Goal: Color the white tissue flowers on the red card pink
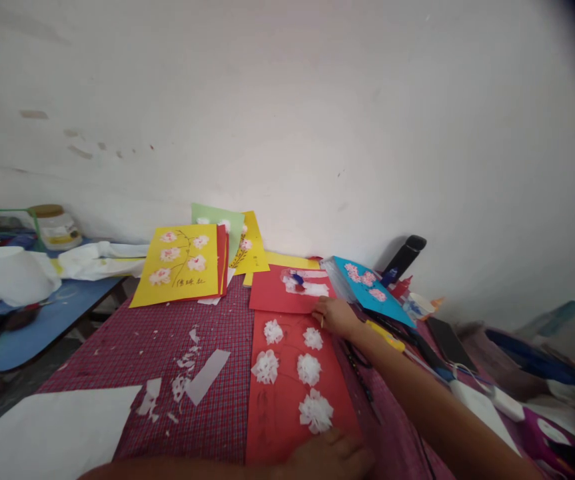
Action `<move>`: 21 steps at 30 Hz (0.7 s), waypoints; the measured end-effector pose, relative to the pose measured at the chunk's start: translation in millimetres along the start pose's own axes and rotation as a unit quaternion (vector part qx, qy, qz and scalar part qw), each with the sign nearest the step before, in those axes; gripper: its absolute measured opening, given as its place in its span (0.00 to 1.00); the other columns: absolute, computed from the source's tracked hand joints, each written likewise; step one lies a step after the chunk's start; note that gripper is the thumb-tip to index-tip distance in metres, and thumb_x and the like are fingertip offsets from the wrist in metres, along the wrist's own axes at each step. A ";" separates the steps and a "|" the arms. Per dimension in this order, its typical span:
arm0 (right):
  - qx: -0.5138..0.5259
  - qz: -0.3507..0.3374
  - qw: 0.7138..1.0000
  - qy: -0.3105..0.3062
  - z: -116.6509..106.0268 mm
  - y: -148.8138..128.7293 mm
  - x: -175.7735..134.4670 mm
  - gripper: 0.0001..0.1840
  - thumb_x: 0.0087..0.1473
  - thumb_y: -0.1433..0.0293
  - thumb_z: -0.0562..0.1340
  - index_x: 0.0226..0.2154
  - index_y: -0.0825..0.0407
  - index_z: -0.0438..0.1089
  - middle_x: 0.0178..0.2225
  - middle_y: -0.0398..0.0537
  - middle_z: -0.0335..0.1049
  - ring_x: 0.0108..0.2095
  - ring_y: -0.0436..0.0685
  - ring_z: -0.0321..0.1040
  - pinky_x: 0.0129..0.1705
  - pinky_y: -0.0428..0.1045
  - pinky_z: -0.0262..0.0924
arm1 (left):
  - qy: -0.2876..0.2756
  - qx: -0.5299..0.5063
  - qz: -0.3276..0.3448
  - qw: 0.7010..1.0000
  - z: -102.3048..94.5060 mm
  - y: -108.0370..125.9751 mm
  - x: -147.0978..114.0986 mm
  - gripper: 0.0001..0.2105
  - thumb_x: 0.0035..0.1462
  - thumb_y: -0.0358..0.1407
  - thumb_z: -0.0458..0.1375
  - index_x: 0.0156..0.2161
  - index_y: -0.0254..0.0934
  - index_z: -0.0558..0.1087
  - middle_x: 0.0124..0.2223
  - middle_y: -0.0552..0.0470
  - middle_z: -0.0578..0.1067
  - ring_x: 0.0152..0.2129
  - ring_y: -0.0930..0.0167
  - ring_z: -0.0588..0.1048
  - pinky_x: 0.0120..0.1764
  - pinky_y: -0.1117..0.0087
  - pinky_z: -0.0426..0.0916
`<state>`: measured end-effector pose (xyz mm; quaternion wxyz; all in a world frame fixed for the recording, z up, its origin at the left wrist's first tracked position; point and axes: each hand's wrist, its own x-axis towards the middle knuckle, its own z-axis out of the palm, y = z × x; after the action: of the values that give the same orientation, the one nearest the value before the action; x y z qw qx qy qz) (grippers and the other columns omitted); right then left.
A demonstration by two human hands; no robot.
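A red card (287, 410) with several white crinkled-paper flowers (308, 369) and thin, faint branch lines lies in front of me. My left hand (331, 456) rests flat across its lower edge, fingers stretched to the right. At the card's upper right, my right hand (336, 316) has its fingers drawn together. A small thin piece seems to show at those fingertips, but I cannot make out what it is. Just beyond them, a second red card (267, 290) overlaps the top of the first and carries white paper strips (316, 289) with blue and red stains.
A yellow flower card (180, 291) stands at the back left against other cards. Paper scraps (187, 360) and a white sheet (52, 430) lie at left. Rightward are a blue flower card (367, 303), a yellow-handled tool (386, 335), a paper cup (417, 305) and a black bottle (406, 257).
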<state>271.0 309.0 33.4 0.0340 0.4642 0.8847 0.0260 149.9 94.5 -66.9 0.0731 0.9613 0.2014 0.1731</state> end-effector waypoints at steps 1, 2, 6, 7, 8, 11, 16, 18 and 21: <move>0.004 0.000 1.000 0.000 0.0 -0.3 -0.8 0.15 0.69 0.65 0.58 0.38 0.52 0.79 0.43 0.54 0.78 0.43 0.58 0.74 0.45 0.47 0.60 | -0.005 -0.004 -0.003 1.000 -0.4 0.4 0.1 0.22 0.69 0.47 0.57 0.56 0.28 0.73 0.51 0.42 0.82 0.44 0.67 0.80 0.44 0.69 0.72; 0.010 0.000 1.000 0.001 0.1 -0.4 -1.6 0.15 0.69 0.65 0.58 0.38 0.52 0.79 0.42 0.54 0.78 0.43 0.58 0.74 0.45 0.47 0.60 | -0.011 -0.006 -0.003 1.000 -0.4 0.7 0.5 0.23 0.69 0.47 0.57 0.56 0.28 0.73 0.52 0.42 0.81 0.44 0.67 0.80 0.45 0.69 0.72; 0.044 0.002 0.999 0.018 2.2 1.6 -5.7 0.12 0.66 0.64 0.61 0.40 0.50 0.80 0.42 0.53 0.78 0.43 0.58 0.74 0.46 0.48 0.61 | -0.018 -0.012 -0.006 1.000 2.4 1.0 3.0 0.23 0.71 0.49 0.53 0.55 0.29 0.73 0.52 0.43 0.82 0.45 0.67 0.81 0.46 0.69 0.71; 0.056 0.006 0.998 0.026 2.4 2.5 -7.0 0.11 0.64 0.63 0.63 0.42 0.50 0.80 0.43 0.53 0.78 0.44 0.59 0.74 0.47 0.48 0.62 | -0.015 -0.011 -0.011 1.000 3.6 1.2 3.6 0.23 0.70 0.50 0.54 0.54 0.29 0.73 0.51 0.43 0.82 0.44 0.67 0.81 0.46 0.69 0.71; 0.069 0.012 0.997 0.037 2.2 3.5 -8.2 0.12 0.63 0.63 0.64 0.45 0.50 0.80 0.45 0.54 0.78 0.44 0.60 0.74 0.47 0.49 0.63 | -0.012 -0.009 -0.013 1.000 4.8 1.5 4.1 0.24 0.70 0.51 0.54 0.54 0.30 0.74 0.50 0.44 0.82 0.44 0.67 0.81 0.45 0.69 0.71; 0.117 0.030 0.990 0.079 -2.4 6.0 -11.3 0.17 0.60 0.63 0.65 0.49 0.53 0.79 0.46 0.56 0.77 0.43 0.61 0.74 0.49 0.51 0.64 | -0.002 0.005 -0.013 1.000 8.0 2.4 4.5 0.23 0.67 0.50 0.59 0.53 0.31 0.74 0.48 0.47 0.82 0.43 0.67 0.81 0.44 0.70 0.71; 0.232 0.058 0.956 0.167 -16.7 6.6 -12.9 0.18 0.58 0.65 0.61 0.48 0.54 0.78 0.43 0.55 0.78 0.43 0.61 0.74 0.50 0.53 0.67 | 0.020 0.023 -0.010 0.999 8.9 2.0 2.9 0.22 0.65 0.50 0.62 0.52 0.31 0.73 0.45 0.49 0.83 0.39 0.69 0.80 0.41 0.71 0.71; 0.280 0.078 0.935 0.203 -20.0 5.6 -11.6 0.18 0.59 0.64 0.59 0.47 0.53 0.76 0.44 0.55 0.79 0.44 0.61 0.75 0.50 0.54 0.68 | 0.026 0.030 -0.002 0.999 8.5 1.3 2.3 0.21 0.65 0.47 0.62 0.52 0.31 0.73 0.46 0.48 0.83 0.40 0.70 0.80 0.41 0.71 0.70; 0.348 0.107 0.899 0.244 -22.3 2.8 -6.7 0.20 0.63 0.58 0.54 0.45 0.53 0.75 0.43 0.55 0.79 0.44 0.61 0.76 0.46 0.55 0.71 | 0.023 0.044 0.013 0.999 8.9 0.5 1.8 0.19 0.65 0.42 0.63 0.54 0.30 0.72 0.47 0.49 0.82 0.42 0.70 0.80 0.43 0.71 0.70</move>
<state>275.1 304.7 56.1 -0.3495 0.5177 0.7628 -0.1673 154.9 94.2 -74.5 0.0239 0.9620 0.1977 0.1868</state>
